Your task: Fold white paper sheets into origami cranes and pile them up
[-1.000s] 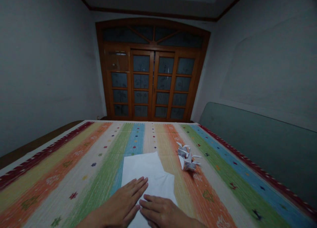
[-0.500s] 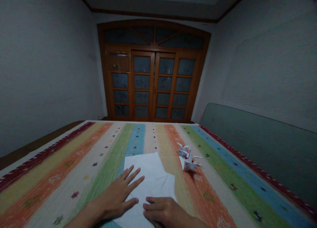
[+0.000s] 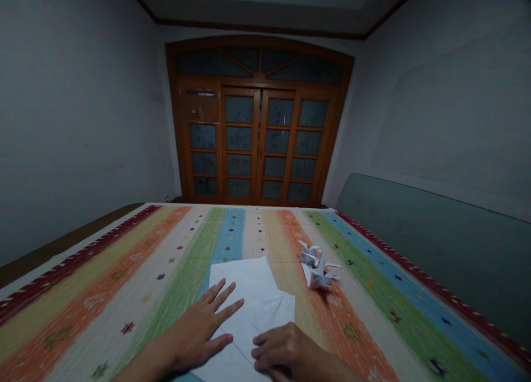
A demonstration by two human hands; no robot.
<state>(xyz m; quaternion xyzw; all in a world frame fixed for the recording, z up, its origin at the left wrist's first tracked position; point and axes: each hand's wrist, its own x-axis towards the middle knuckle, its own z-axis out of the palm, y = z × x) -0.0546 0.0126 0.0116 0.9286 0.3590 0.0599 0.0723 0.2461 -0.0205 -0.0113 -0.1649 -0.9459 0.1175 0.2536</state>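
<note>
The white paper (image 3: 255,296) lies on the striped cloth (image 3: 124,282). The left hand (image 3: 199,329) rests flat on it, grip open. The right hand (image 3: 290,351) presses it with bent fingers; I cannot tell if its grip pinches.

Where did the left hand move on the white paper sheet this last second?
Yes: the left hand slid slightly left on the white paper sheet, toward the cloth's green stripe, fingers spreading.

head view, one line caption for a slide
Left hand spread, right hand curled, both on a white paper sheet over a striped cloth; folded paper figures lie nearby.
</note>
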